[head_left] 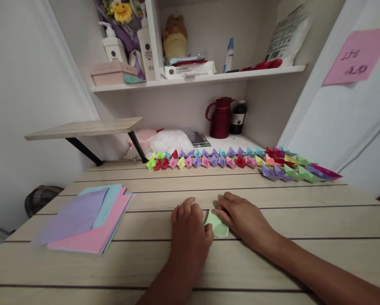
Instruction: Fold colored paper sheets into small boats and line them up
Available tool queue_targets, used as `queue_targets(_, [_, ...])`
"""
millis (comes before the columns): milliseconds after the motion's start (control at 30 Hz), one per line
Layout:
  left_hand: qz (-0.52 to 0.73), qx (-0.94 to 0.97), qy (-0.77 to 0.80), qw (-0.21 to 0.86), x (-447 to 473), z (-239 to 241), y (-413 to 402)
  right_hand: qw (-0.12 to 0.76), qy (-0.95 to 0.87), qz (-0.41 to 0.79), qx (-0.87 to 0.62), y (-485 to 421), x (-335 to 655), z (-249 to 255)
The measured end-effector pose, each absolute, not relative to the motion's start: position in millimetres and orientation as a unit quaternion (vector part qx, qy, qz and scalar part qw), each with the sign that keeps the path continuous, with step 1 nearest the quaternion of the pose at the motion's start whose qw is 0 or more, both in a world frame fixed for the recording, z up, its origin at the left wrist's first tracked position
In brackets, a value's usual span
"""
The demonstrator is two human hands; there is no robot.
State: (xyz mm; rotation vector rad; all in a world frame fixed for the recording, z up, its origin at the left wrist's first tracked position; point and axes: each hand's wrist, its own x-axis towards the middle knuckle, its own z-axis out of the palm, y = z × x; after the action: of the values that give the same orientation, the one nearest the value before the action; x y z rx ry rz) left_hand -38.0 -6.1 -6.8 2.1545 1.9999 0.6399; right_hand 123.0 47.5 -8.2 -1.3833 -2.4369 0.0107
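Nearest, the left hand (190, 233) lies knuckles up, fingers bunched against the left edge of a folded light-green paper (218, 227); whether it pinches the paper I cannot tell. The right hand (245, 218) lies flat, fingers together, pressing the paper's far side onto the wooden table (272, 262). Well apart to the left, a stack of coloured sheets (88, 218) sits near the table's edge. Bare planks separate the hands from two rows of paper boats (209, 160). Beyond stand a red jug (220, 117) and a dark bottle (239, 117).
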Motion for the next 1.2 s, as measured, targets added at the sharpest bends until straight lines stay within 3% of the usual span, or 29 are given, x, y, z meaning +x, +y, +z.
queue_targets(200, [0.195, 0.752, 0.625, 0.078, -49.8, 2.8, -9.9, 0.169, -0.855, 0.0, -0.491, 46.6, 121.8, -6.9])
queue_targets(500, [0.115, 0.792, 0.599, -0.003, -48.1, 1.3, -21.8, 0.176, -0.85, -0.007, -0.497, 45.2, 119.6, -5.7])
queue_targets(867, [0.095, 0.814, 0.573, -0.012, -48.2, 0.6, -22.7, 0.34, -0.836, 0.15, -0.404, 48.3, 148.0, -1.4])
queue_targets(1200, [0.08, 0.832, 0.549, -0.001, -63.7, 4.7, -33.5, 0.159, -0.934, -0.078, -0.31, 14.2, 130.3, 3.6])
